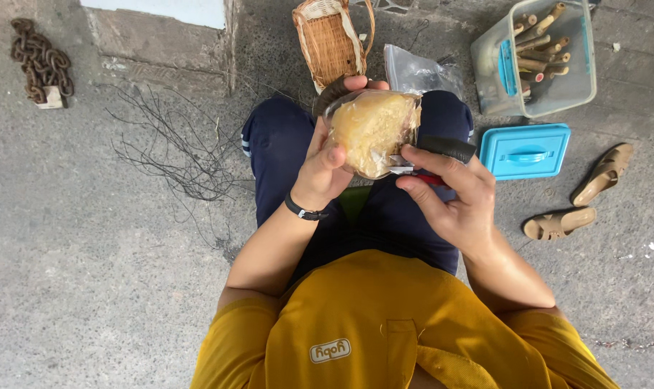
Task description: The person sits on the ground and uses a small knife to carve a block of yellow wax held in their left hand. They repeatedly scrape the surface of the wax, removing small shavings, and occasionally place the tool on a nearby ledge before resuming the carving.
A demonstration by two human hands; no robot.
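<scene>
Flanking the held yellow lump point(374, 131): wicker basket point(330, 43), blue lid point(525, 150)

The grey concrete floor point(89, 288) carried a rusty chain point(42, 65), a tangle of thin dark twigs point(176, 155), a wicker basket point(330, 43), a clear tub point(536, 61) of wooden sticks, a blue lid point(525, 151) and two tan sandals point(583, 198).
</scene>
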